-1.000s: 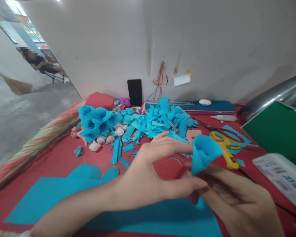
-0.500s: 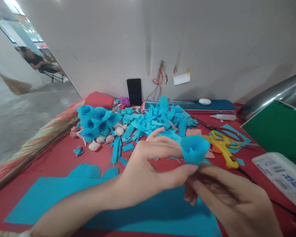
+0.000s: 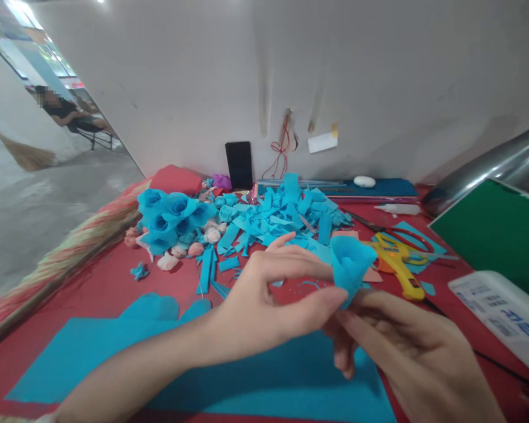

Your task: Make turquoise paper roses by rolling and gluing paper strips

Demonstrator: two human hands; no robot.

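Note:
A blue crepe-paper flower, cone-shaped with a flared rim, is held up between both hands over the table. My left hand pinches its left side with thumb and index finger, the other fingers loosely raised. Closed around the narrow base of the flower is my right hand; the base itself is hidden by the fingers. Below the hands lies a large blue crepe-paper sheet. Just behind the right hand, a yellow glue gun rests on the red table.
Finished blue paper flowers cluster at the left beside a heap of blue paper scraps. Scissors, a glue bottle, a white box and a green board stand right. A phone leans on the wall.
The flower has turned slightly in my fingers and its rim now tilts more to the right. Both hands keep almost the same place.

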